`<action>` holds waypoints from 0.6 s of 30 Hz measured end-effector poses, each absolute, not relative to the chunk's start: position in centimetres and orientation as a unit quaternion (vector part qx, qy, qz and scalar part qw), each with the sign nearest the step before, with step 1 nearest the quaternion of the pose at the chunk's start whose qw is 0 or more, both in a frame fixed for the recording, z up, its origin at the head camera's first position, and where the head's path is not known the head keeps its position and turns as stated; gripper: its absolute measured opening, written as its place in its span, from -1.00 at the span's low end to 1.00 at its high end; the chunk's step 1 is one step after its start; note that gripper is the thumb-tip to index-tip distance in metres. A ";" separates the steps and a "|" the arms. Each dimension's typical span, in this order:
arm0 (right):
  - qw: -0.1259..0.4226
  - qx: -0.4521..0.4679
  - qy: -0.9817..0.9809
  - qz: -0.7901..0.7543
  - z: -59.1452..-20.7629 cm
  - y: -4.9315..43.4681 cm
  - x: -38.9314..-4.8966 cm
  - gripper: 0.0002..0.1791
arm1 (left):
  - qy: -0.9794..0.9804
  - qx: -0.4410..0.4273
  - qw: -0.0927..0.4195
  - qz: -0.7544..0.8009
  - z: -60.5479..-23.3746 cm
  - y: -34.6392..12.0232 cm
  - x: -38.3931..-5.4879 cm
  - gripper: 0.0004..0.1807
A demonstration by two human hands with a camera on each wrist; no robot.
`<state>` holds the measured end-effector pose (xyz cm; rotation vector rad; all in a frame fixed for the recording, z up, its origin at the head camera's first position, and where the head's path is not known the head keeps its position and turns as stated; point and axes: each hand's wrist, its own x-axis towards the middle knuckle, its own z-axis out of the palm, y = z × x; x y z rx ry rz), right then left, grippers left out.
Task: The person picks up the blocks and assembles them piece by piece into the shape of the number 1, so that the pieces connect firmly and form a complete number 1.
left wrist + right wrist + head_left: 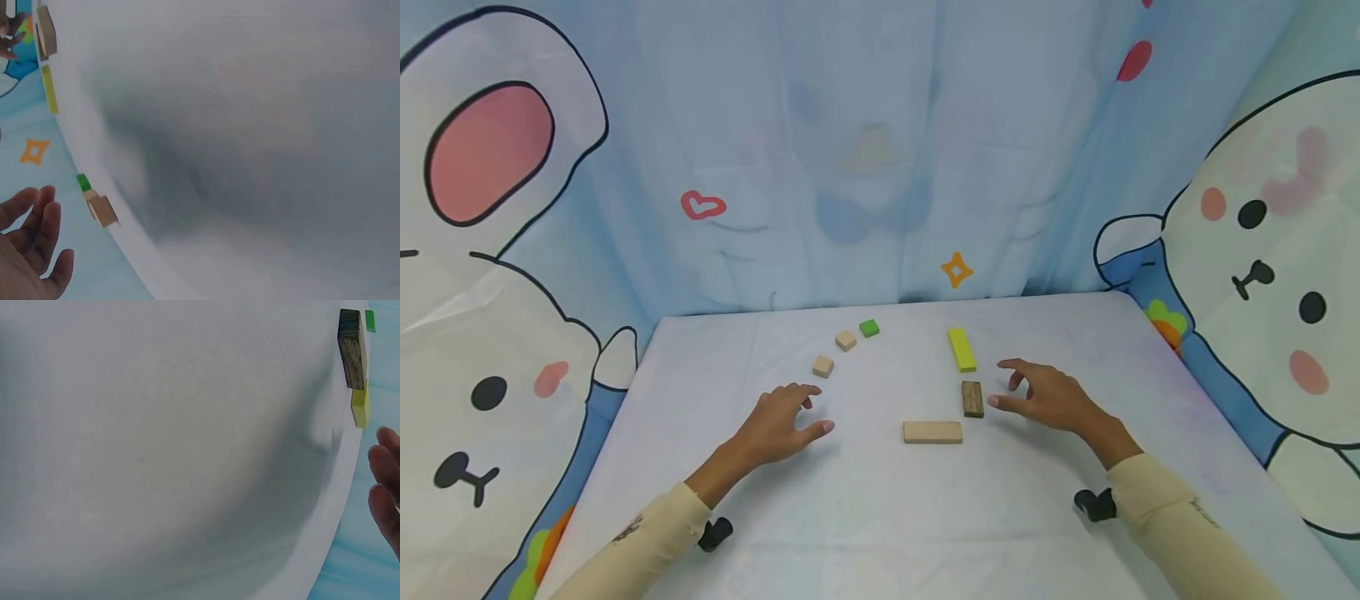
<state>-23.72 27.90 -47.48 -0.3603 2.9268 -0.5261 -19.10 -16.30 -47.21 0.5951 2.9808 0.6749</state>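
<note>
My left hand [777, 427] hovers over the white table with relaxed fingers and holds nothing. Beyond its fingertips lie two small natural wood cubes, a nearer cube [823, 367] and a farther cube [846, 340], with a green block [869, 328] past them. My right hand [1045, 396], also holding nothing, is just right of a dark brown wooden block [972, 399]; thumb and fingers are apart. Behind that block lies a long yellow block [962, 350]. A pale wooden plank [932, 432] lies crosswise between the hands, nearer to me. The left wrist view shows the left fingers [47, 231] loosely bent.
The white-covered table [880, 517] reaches back to a blue curtain [865, 167] with cartoon prints. A black wrist device hangs under each sleeve, a left device [716, 534] and a right device [1095, 505]. Cartoon bear fabric stands at both sides.
</note>
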 end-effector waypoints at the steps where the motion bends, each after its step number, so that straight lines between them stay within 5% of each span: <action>1: 0.079 -0.121 0.974 -0.175 -47.5 27.8 -23.8 -0.06 | 0.956 0.195 0.017 0.221 -47.2 -16.0 -19.1 -0.34; 18: 0.139 -0.139 0.964 -0.181 -49.1 26.6 -25.0 0.05 | 0.932 0.278 0.102 0.209 -46.8 -10.3 -19.6 -0.36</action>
